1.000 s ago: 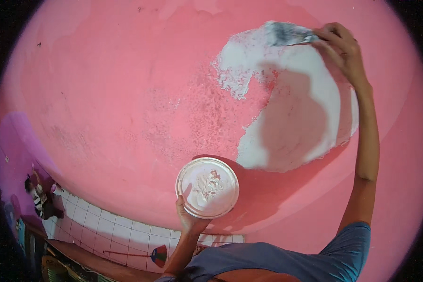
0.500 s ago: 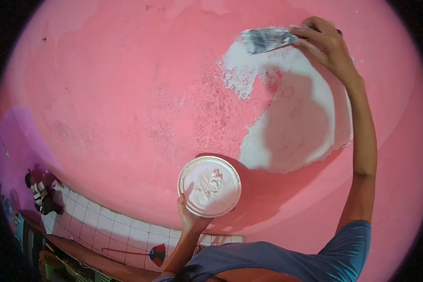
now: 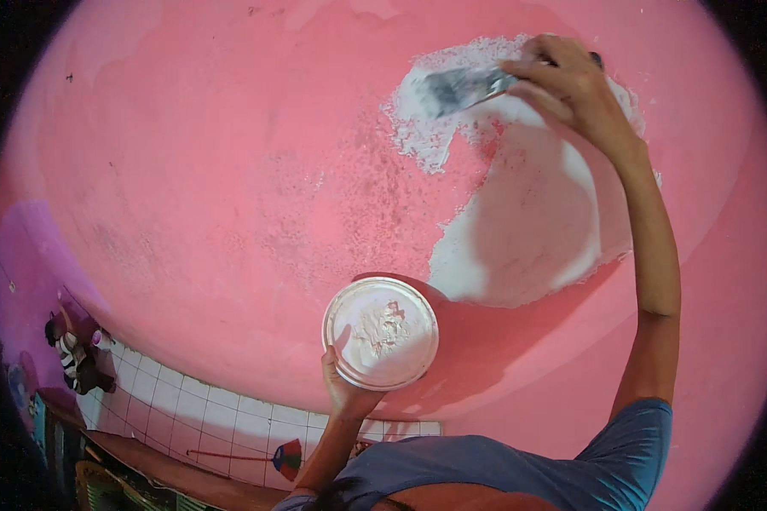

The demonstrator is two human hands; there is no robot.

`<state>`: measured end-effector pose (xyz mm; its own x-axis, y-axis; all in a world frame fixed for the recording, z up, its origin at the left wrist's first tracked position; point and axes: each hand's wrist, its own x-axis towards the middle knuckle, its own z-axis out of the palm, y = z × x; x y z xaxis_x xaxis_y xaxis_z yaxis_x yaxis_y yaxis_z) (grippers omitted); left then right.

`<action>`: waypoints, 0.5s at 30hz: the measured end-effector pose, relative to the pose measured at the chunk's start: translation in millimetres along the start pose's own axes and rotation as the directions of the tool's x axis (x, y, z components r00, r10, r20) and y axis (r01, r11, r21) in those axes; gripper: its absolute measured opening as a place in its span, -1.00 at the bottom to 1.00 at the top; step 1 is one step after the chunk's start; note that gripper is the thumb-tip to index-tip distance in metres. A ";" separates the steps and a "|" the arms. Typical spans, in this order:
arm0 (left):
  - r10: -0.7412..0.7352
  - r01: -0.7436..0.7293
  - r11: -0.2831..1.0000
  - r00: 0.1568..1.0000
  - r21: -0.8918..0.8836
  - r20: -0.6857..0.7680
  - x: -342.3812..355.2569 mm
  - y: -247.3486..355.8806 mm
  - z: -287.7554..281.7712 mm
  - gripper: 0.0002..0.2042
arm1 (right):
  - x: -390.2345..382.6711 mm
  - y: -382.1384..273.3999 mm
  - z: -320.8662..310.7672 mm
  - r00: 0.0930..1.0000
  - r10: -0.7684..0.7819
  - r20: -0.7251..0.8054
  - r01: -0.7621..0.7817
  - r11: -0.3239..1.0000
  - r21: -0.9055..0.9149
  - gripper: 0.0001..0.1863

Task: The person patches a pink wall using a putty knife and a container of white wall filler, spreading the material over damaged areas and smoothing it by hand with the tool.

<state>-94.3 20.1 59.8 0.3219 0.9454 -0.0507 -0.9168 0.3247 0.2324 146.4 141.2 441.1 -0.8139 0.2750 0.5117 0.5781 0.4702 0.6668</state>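
My right hand point(image 3: 571, 85) grips a putty knife point(image 3: 467, 88) with a wide metal blade, smeared with white and slightly blurred. Its blade lies against the pink wall point(image 3: 230, 170), over a patch of white putty point(image 3: 477, 264) at the upper right. A rough, pitted area of wall shows left of the patch. Lower down, my left hand point(image 3: 348, 393) supports a round white lid point(image 3: 381, 372) from below, the thumb on its rim and the other fingers hidden beneath. A lump of white putty point(image 3: 383, 328) sits on the lid.
White floor tiles point(image 3: 204, 415) run along the wall's foot at the lower left, where a broom point(image 3: 286, 458) with a red handle lies. Dark and striped items point(image 3: 77, 362) are heaped in the far left corner. Wooden furniture point(image 3: 153, 460) stands at the lower left edge.
My right hand has moved the putty knife left and slightly down, tilting its blade. Fresh white putty shows above the blade. The left hand holds the lid in nearly the same place.
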 end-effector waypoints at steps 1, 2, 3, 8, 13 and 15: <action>0.034 -0.032 0.998 0.999 0.052 -0.028 0.9 -1.6 0.3 -0.23 | -5.5 6.6 -5.2 0.999 0.016 -0.045 -0.017 0.999 -0.040 -0.70; 0.044 -0.042 0.998 0.999 0.042 -0.029 2.5 -3.1 -3.4 -0.23 | -12.5 13.7 -12.9 0.999 0.003 -0.047 -0.004 0.999 -0.036 -0.70; 0.051 -0.051 0.999 0.999 0.009 0.008 4.5 -3.4 -8.4 -0.24 | -21.0 21.8 -23.5 0.993 0.088 -0.082 -0.092 0.995 -0.044 -0.71; 0.069 -0.066 0.996 0.996 -0.064 0.055 10.5 -10.0 -17.7 -0.24 | -21.4 11.0 -14.9 0.988 0.047 -0.149 -0.059 0.995 -0.076 -0.73; 0.026 -0.022 0.998 0.996 -0.054 0.085 8.7 -9.1 -19.7 -0.18 | 15.9 -28.3 10.7 0.987 -0.157 -0.035 0.154 0.984 -0.086 -0.70; -0.002 0.005 0.999 0.998 -0.045 0.061 7.8 -6.2 -15.8 -0.17 | 17.6 -27.8 7.8 0.982 -0.185 -0.029 0.181 0.978 -0.101 -0.70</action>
<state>-89.8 25.9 42.6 0.3379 0.9411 0.0085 -0.9249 0.3304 0.1880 115.5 139.5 427.3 -0.9048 0.1592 0.3949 0.4238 0.4253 0.7997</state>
